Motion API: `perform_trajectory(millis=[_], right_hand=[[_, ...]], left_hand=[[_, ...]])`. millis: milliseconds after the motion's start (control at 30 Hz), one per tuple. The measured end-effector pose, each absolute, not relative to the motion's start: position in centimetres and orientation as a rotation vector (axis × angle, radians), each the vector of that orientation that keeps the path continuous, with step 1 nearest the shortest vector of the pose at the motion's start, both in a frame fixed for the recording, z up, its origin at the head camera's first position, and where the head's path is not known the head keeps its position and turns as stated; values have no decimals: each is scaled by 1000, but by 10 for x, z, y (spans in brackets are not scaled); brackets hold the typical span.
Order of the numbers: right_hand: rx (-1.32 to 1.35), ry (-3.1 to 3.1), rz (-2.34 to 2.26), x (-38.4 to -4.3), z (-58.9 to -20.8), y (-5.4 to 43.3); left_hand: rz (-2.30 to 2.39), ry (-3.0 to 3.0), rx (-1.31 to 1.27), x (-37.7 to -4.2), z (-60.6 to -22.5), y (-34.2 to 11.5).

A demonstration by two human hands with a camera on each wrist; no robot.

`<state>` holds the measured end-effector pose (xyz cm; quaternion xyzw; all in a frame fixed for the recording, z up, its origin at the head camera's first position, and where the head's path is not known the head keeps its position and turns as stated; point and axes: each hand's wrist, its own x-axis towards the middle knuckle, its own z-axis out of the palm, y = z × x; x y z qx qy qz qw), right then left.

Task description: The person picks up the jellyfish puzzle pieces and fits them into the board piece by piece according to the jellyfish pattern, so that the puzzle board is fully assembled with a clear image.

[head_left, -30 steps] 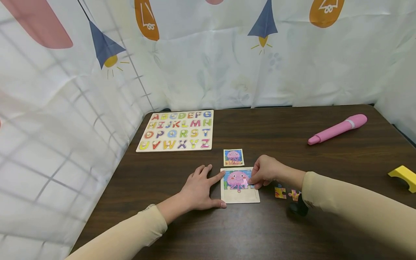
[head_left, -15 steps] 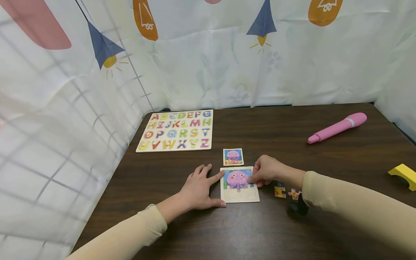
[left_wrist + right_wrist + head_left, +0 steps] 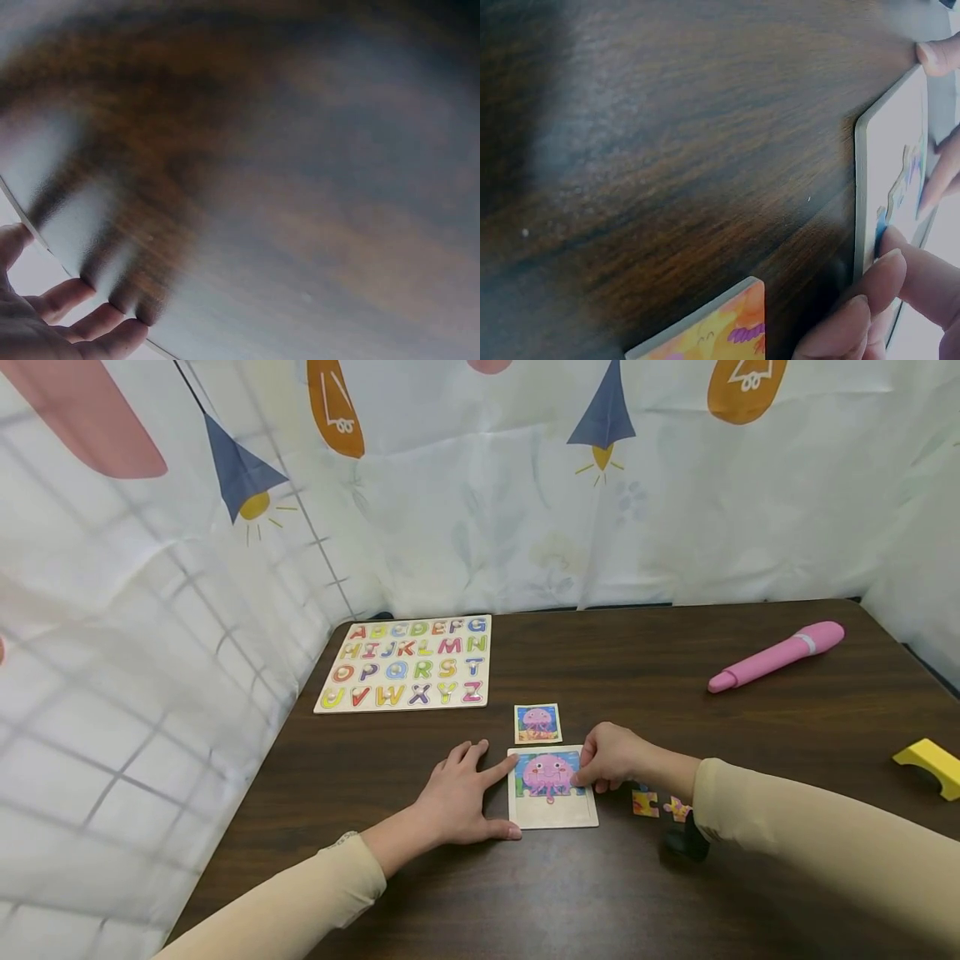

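A wooden puzzle board (image 3: 553,814) lies mid-table, its upper part filled with pieces forming a pink jellyfish (image 3: 546,770) and its lower part bare. My left hand (image 3: 463,797) rests beside it with fingers spread, index fingertip and thumb tip at the board's left edge. At the board's right side, my right hand (image 3: 613,758) has its fingers curled and holds a puzzle piece (image 3: 880,225) at its place in the tray. That piece is mostly hidden by the fingertips. Loose puzzle pieces (image 3: 645,803) lie on the table under the right forearm, one showing orange and yellow (image 3: 727,326) in the right wrist view.
A small jellyfish picture card (image 3: 537,724) lies just beyond the board. Farther back left is an alphabet board (image 3: 405,664). A pink microphone-shaped toy (image 3: 780,656) and a yellow arch block (image 3: 930,764) lie to the right. White printed curtains (image 3: 480,527) surround the table.
Both hands stay almost where they were, the right fingers still at the piece on the board's right side. The head view shifts very slightly.
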<state>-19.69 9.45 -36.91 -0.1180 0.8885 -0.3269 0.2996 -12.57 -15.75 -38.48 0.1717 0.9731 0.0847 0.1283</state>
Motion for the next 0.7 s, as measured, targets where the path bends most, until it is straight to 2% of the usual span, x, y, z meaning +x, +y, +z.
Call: perform_trajectory(millis=[700], right_hand=[[-347,2505,-700,-194,-375,83]], left_hand=[[249,2835,507,-127,-387,-159]])
